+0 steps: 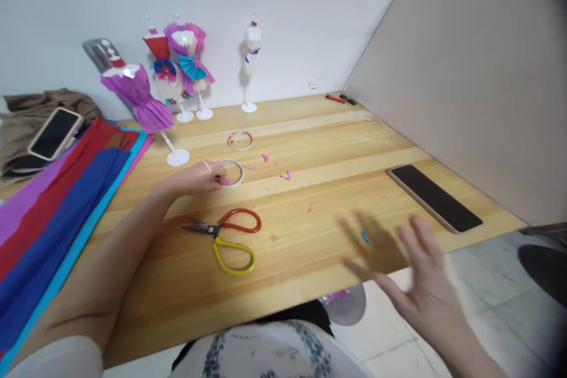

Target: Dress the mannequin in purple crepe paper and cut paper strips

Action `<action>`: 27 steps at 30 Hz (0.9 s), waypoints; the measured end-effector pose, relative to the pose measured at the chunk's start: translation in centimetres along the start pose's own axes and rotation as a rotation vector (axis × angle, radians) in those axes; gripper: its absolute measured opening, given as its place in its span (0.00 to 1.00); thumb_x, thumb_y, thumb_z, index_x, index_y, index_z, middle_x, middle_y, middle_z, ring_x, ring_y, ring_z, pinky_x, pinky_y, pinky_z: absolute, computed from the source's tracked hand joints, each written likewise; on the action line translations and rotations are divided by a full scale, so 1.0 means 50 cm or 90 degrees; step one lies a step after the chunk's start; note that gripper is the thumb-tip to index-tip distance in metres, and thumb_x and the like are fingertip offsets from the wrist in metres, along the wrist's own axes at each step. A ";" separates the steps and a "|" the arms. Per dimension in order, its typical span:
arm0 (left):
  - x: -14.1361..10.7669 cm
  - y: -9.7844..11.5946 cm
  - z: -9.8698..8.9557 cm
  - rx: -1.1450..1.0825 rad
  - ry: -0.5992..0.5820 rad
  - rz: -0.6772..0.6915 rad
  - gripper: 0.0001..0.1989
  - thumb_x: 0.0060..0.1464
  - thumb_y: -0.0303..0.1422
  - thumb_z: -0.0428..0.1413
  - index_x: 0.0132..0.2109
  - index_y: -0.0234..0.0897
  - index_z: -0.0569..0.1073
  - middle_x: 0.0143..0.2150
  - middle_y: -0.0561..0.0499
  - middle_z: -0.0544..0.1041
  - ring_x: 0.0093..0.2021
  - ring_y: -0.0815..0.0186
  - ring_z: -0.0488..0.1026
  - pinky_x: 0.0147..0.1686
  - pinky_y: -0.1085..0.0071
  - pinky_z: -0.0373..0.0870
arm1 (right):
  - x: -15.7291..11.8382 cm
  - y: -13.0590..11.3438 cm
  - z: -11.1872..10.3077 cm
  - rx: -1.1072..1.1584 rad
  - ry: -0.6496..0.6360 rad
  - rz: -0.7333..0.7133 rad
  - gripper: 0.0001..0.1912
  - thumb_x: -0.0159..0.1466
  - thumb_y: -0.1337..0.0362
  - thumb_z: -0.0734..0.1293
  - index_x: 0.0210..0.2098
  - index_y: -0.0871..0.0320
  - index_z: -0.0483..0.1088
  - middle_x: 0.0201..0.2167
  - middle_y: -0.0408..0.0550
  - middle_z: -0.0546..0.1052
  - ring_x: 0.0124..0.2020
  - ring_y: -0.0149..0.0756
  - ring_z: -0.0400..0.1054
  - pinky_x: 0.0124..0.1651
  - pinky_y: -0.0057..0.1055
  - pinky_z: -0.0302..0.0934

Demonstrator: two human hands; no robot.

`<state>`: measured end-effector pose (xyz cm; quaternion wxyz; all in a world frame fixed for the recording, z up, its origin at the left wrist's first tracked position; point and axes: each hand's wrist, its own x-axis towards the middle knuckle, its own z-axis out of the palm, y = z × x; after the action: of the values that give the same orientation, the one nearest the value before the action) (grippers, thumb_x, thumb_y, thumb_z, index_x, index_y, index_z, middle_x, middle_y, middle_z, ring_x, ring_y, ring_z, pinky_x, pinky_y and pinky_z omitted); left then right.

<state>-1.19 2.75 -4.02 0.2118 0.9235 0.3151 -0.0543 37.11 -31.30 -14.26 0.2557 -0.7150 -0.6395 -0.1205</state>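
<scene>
My left hand [209, 178] has its fingers pinched together at the left edge of a thin white ring [242, 175], which looks like a nearly used-up tape roll. Bits of pink show by the fingertips; what they hold is hidden. Blurred by motion, my right hand [423, 283] hangs over the table's front edge with fingers spread and nothing in it. A small blue scrap [365, 237] lies in its shadow. Scissors with one red and one yellow handle [237, 257] lie spread apart nearer to me. Pink scraps [288, 175] are scattered right of the ring.
Several small dress forms stand at the back, one in a purple paper dress [137, 94]. Coloured sheets [88, 189] lie left, beside a phone [55, 133] on brown cloth. Another phone [436, 198] lies right. A second ring [240, 149] is behind the first. A wall [478, 71] bounds the right.
</scene>
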 end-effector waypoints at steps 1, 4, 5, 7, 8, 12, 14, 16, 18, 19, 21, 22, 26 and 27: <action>0.000 0.002 0.001 0.002 0.003 -0.004 0.03 0.54 0.26 0.53 0.33 0.38 0.70 0.32 0.53 0.72 0.34 0.65 0.68 0.37 0.70 0.62 | 0.029 -0.006 0.012 -0.003 -0.074 -0.069 0.45 0.75 0.46 0.62 0.84 0.44 0.38 0.82 0.61 0.52 0.80 0.69 0.50 0.68 0.70 0.65; 0.001 0.003 0.005 0.001 0.009 -0.008 0.05 0.53 0.23 0.53 0.33 0.38 0.69 0.33 0.53 0.72 0.34 0.65 0.68 0.37 0.71 0.61 | 0.131 -0.014 0.080 -0.010 -0.143 -0.218 0.47 0.76 0.39 0.58 0.84 0.44 0.32 0.85 0.54 0.41 0.83 0.65 0.39 0.73 0.70 0.58; 0.003 0.002 0.008 -0.003 0.012 -0.005 0.06 0.53 0.23 0.53 0.32 0.38 0.69 0.33 0.53 0.72 0.34 0.65 0.68 0.37 0.71 0.61 | 0.169 -0.018 0.106 -0.004 -0.176 -0.246 0.47 0.75 0.38 0.58 0.84 0.44 0.34 0.85 0.55 0.38 0.84 0.65 0.38 0.74 0.69 0.57; 0.007 -0.001 0.012 -0.011 0.019 0.008 0.06 0.53 0.23 0.53 0.31 0.38 0.68 0.32 0.53 0.72 0.34 0.65 0.68 0.37 0.70 0.61 | 0.252 -0.039 0.159 0.024 -0.224 -0.291 0.47 0.75 0.36 0.59 0.84 0.47 0.40 0.85 0.58 0.39 0.84 0.68 0.34 0.76 0.70 0.51; 0.009 -0.003 0.014 -0.015 0.022 0.018 0.06 0.53 0.23 0.53 0.30 0.38 0.68 0.32 0.53 0.72 0.34 0.65 0.68 0.37 0.70 0.61 | 0.296 -0.058 0.185 0.043 -0.247 -0.307 0.47 0.74 0.36 0.59 0.83 0.49 0.43 0.84 0.60 0.42 0.84 0.68 0.34 0.77 0.71 0.48; 0.015 -0.011 0.022 -0.024 0.030 0.053 0.07 0.54 0.22 0.54 0.30 0.37 0.68 0.30 0.54 0.71 0.33 0.66 0.67 0.39 0.69 0.61 | 0.448 -0.166 0.280 0.154 -0.280 -0.348 0.46 0.74 0.36 0.62 0.81 0.57 0.53 0.82 0.66 0.51 0.83 0.66 0.40 0.78 0.68 0.49; 0.013 -0.014 0.025 -0.029 0.037 0.054 0.07 0.55 0.23 0.54 0.31 0.37 0.69 0.30 0.54 0.72 0.33 0.66 0.68 0.38 0.69 0.61 | 0.487 -0.212 0.308 0.221 -0.321 -0.394 0.45 0.74 0.38 0.63 0.79 0.61 0.58 0.80 0.69 0.56 0.81 0.64 0.49 0.78 0.65 0.53; 0.010 -0.016 0.029 -0.030 0.053 0.053 0.06 0.56 0.23 0.54 0.32 0.37 0.71 0.31 0.53 0.73 0.34 0.66 0.69 0.38 0.70 0.62 | 0.491 -0.230 0.312 0.275 -0.342 -0.415 0.44 0.74 0.40 0.64 0.77 0.66 0.62 0.77 0.72 0.60 0.80 0.64 0.54 0.78 0.64 0.54; 0.007 -0.020 0.034 -0.027 0.070 0.055 0.05 0.56 0.24 0.54 0.34 0.37 0.72 0.32 0.53 0.74 0.35 0.66 0.69 0.38 0.71 0.63 | 0.467 -0.218 0.293 0.324 -0.351 -0.426 0.41 0.76 0.43 0.63 0.76 0.67 0.63 0.77 0.71 0.62 0.79 0.61 0.56 0.78 0.61 0.57; 0.007 -0.023 0.036 -0.026 0.072 0.057 0.05 0.57 0.24 0.54 0.34 0.37 0.73 0.32 0.53 0.74 0.35 0.66 0.69 0.38 0.71 0.64 | 0.446 -0.202 0.276 0.342 -0.345 -0.426 0.38 0.76 0.45 0.63 0.75 0.65 0.64 0.76 0.70 0.64 0.78 0.60 0.58 0.77 0.61 0.59; 0.007 -0.028 0.039 -0.030 0.069 0.062 0.05 0.56 0.24 0.54 0.35 0.37 0.74 0.32 0.53 0.75 0.35 0.66 0.70 0.38 0.71 0.64 | 0.393 -0.158 0.231 0.357 -0.318 -0.415 0.32 0.77 0.50 0.64 0.73 0.61 0.69 0.73 0.66 0.69 0.75 0.57 0.64 0.74 0.58 0.66; 0.008 -0.031 0.040 -0.034 0.067 0.064 0.05 0.56 0.24 0.55 0.35 0.37 0.74 0.33 0.53 0.75 0.35 0.66 0.70 0.39 0.71 0.64 | 0.360 -0.133 0.203 0.360 -0.300 -0.407 0.28 0.77 0.52 0.64 0.71 0.59 0.72 0.70 0.64 0.73 0.73 0.55 0.68 0.72 0.55 0.69; 0.010 -0.033 0.039 -0.054 0.067 0.069 0.04 0.56 0.24 0.56 0.35 0.36 0.75 0.32 0.54 0.76 0.33 0.68 0.70 0.37 0.72 0.64 | 0.202 -0.035 0.075 0.337 -0.198 -0.326 0.27 0.75 0.64 0.65 0.71 0.36 0.71 0.61 0.48 0.83 0.61 0.48 0.80 0.59 0.47 0.82; 0.010 -0.031 0.038 -0.057 0.066 0.070 0.04 0.56 0.24 0.56 0.35 0.36 0.75 0.32 0.54 0.77 0.33 0.68 0.70 0.37 0.72 0.63 | 0.160 -0.014 0.044 0.322 -0.178 -0.309 0.30 0.74 0.64 0.65 0.71 0.30 0.69 0.58 0.45 0.84 0.58 0.48 0.82 0.54 0.46 0.84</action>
<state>-1.66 3.33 -6.38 0.2390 0.9306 0.2767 0.0195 37.31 -23.30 -11.99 0.2981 -0.4664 -0.8287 0.0827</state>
